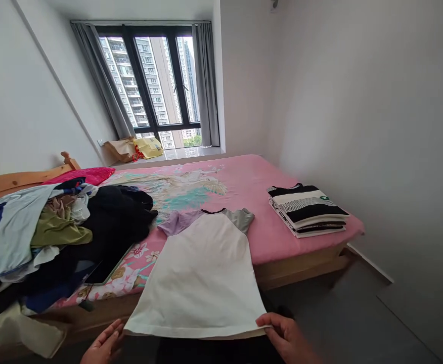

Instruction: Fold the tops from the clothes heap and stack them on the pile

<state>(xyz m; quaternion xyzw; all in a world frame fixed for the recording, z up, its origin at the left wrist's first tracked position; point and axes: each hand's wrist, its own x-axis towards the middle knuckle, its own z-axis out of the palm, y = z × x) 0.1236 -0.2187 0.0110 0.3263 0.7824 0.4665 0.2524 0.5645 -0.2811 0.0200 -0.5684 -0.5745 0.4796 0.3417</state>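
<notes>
On the bed [250, 184], a clothes pile [64, 230] lies to my left, the shirt [204, 273] spreads mid-way, reaching past the near edge, and a folded stack [307, 207] sits to the right. My left hand [104, 345] and right hand [286, 336] each pinch a bottom corner of the shirt.

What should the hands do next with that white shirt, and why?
Maybe lift the hem up onto the bed: the left hand and right hand are at its two corners, and the white shirt reaches past the bed's edge, so its bottom isn't resting there.
</notes>
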